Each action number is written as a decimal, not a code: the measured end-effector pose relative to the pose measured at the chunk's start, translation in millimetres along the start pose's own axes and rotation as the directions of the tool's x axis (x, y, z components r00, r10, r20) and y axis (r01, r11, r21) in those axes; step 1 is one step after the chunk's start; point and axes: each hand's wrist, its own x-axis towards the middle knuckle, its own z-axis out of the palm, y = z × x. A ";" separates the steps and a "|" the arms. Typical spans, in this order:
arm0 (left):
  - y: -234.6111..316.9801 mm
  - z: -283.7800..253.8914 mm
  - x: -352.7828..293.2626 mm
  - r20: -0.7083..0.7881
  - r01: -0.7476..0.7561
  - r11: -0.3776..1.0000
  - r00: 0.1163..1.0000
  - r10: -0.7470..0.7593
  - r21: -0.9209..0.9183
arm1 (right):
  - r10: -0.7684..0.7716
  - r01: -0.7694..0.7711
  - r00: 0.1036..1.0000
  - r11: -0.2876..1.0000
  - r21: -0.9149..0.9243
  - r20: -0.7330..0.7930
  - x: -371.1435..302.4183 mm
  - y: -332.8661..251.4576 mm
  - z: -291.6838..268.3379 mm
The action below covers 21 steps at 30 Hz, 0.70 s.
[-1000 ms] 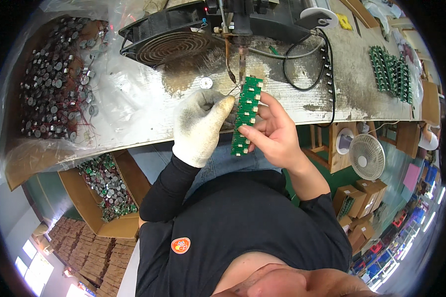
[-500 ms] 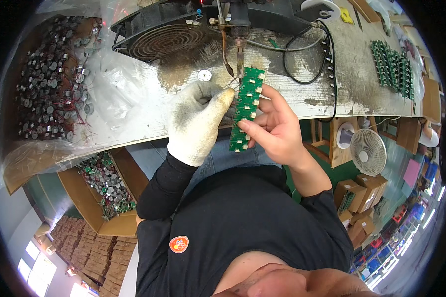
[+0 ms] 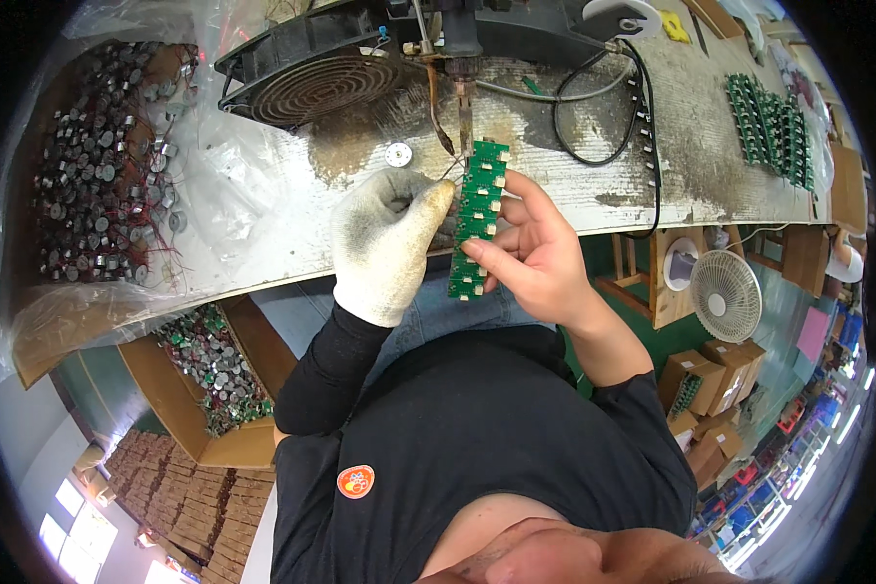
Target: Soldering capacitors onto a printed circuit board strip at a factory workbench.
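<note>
My right hand (image 3: pixel 530 248), bare, grips a long green circuit board strip (image 3: pixel 481 202) with small pale connectors along it. The thumb presses on its face and the fingers are behind. My left hand (image 3: pixel 384 238), in a whitish, soiled glove, is closed in a pinch on thin wires (image 3: pixel 451 171) at the strip's upper left edge. Whatever else the glove holds is hidden. Just above the strip's top end is the tip of a mounted soldering iron (image 3: pixel 464 107), with a bent copper-coloured tube (image 3: pixel 439 117) beside it.
A round white disc (image 3: pixel 398 155) lies by my left glove. Behind stands a black fan (image 3: pixel 326 86). Small wired round metal parts (image 3: pixel 97 185) fill the left side; more lie in a cardboard box (image 3: pixel 248 451) below. Green boards (image 3: pixel 769 131) are stacked right, near a black cable (image 3: pixel 561 122).
The board strip has shifted a little left and down, its top end now lower beside the iron tip. Both hands keep their hold.
</note>
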 end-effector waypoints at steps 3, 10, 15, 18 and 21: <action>2.1 0.0 0.0 0.010 0.005 1.000 1.000 -0.004 -0.007 | 0.002 -0.002 1.000 1.000 0.003 -0.016 -0.3 -1.7 -0.6; -5.8 -37.7 -5.5 0.129 -0.497 0.667 0.844 0.521 0.556 | -0.015 0.002 0.987 0.997 -0.082 -0.158 5.1 6.3 -3.0; 17.3 -59.3 -0.4 0.215 -0.634 0.406 0.675 0.706 0.658 | -0.067 0.043 0.977 0.992 -0.119 -0.201 16.0 5.3 -15.4; 10.7 -95.5 -8.5 -0.094 -0.529 0.477 0.595 0.798 0.701 | -0.139 0.128 0.983 0.987 -0.093 -0.120 16.6 9.9 -16.8; 15.1 -145.4 -14.5 -0.383 -0.233 0.519 0.447 0.808 0.823 | -0.161 0.151 0.980 0.985 -0.084 -0.117 17.2 10.7 -18.1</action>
